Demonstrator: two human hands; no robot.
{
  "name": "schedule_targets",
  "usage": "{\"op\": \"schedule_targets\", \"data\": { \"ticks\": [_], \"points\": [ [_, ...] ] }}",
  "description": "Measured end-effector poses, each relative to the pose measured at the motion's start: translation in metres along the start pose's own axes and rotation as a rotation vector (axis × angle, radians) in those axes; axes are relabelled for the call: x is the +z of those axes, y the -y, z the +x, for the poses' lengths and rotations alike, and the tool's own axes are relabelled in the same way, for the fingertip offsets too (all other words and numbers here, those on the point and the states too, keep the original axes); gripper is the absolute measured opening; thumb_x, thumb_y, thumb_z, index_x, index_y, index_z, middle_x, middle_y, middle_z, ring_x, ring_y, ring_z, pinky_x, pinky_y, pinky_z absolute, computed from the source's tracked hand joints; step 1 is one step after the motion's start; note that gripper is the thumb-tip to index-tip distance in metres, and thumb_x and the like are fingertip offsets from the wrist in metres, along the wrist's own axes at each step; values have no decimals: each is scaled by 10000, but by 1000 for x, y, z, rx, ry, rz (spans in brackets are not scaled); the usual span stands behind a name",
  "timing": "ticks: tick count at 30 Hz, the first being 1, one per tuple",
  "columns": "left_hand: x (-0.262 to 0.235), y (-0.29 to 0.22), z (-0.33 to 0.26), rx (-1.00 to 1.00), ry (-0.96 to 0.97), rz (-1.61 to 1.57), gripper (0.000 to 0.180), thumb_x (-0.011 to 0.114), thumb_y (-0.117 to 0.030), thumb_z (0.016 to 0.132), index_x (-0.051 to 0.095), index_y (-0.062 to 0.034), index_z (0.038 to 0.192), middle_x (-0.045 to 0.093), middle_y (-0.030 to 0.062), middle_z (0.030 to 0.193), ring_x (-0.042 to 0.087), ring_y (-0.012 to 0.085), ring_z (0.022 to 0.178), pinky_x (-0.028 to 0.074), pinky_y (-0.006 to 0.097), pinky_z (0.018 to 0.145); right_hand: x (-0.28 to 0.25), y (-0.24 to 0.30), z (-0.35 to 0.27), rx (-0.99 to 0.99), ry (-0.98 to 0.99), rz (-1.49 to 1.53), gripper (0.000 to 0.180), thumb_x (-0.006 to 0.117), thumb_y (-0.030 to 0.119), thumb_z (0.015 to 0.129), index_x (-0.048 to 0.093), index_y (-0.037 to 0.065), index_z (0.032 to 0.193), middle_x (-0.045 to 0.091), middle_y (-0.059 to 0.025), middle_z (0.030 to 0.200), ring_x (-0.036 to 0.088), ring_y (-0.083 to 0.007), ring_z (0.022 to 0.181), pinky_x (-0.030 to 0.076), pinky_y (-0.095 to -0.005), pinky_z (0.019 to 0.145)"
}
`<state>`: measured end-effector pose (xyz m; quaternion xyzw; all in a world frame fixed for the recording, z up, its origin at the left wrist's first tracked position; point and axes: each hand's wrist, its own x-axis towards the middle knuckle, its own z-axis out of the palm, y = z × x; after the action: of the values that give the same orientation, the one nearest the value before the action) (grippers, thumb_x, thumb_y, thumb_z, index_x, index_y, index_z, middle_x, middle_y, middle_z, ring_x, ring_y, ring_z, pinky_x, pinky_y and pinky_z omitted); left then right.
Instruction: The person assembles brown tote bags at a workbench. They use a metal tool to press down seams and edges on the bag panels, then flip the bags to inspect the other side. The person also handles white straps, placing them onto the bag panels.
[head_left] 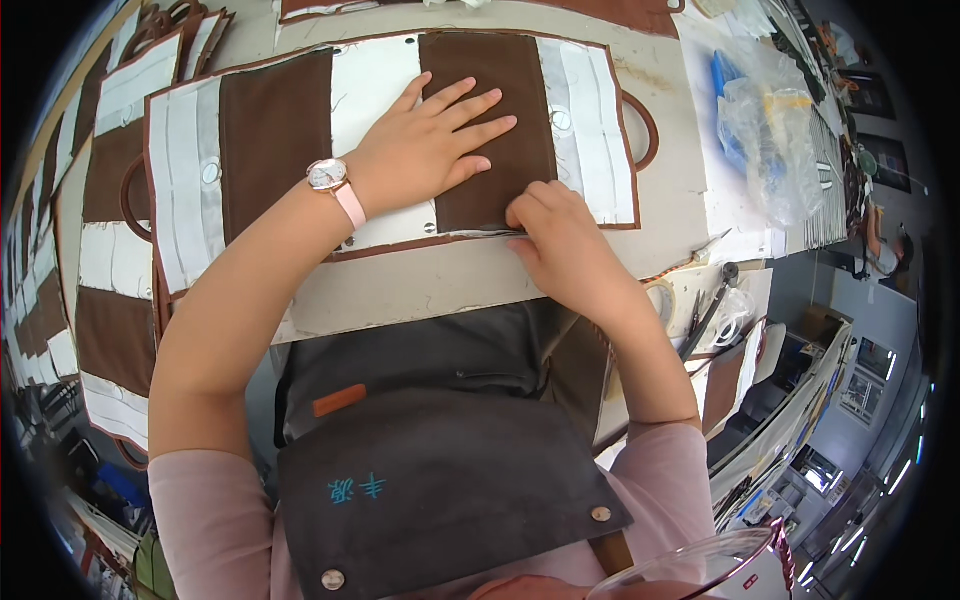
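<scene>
A flat bag panel, striped in brown and white with brown trim, lies across the table before me. Curved brown handles stick out at its two ends, and round magnetic-looking buttons sit on its pale strips. My left hand rests flat on its middle with the fingers spread, over a white strip and a brown one. At the near edge, my right hand is closed, fingers curled on top and thumb by the rim, pinching the panel's edge. A watch with a pink strap is on my left wrist.
More striped panels with handles are stacked at the left. Clear plastic bags lie at the right. Nearer, scissors, a pointed tool and a tape roll sit by the table's right edge. My dark apron hangs below.
</scene>
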<state>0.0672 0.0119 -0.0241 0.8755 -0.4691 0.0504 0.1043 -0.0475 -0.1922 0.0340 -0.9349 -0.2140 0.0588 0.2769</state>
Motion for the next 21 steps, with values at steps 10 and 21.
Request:
{"op": "schedule_targets", "data": {
  "ticks": [10, 21],
  "points": [
    [3, 1, -3, -17, -14, 11, 546, 547, -410, 1000, 426, -289, 1519, 375, 24, 1596, 325, 267, 1476, 207, 573, 1203, 26, 15, 11, 0, 23, 66, 116, 634, -27, 786, 586, 39, 868, 568, -112, 863, 570, -309, 876, 410, -412, 797],
    [-8, 4, -5, 14, 6, -23, 538, 560, -372, 995, 441, -255, 1506, 373, 64, 1591, 319, 293, 1477, 230, 565, 1198, -9, -6, -1, 50, 53, 248, 236, 648, -35, 755, 648, 31, 982, 593, -108, 968, 560, -324, 972, 427, -412, 909]
  ]
}}
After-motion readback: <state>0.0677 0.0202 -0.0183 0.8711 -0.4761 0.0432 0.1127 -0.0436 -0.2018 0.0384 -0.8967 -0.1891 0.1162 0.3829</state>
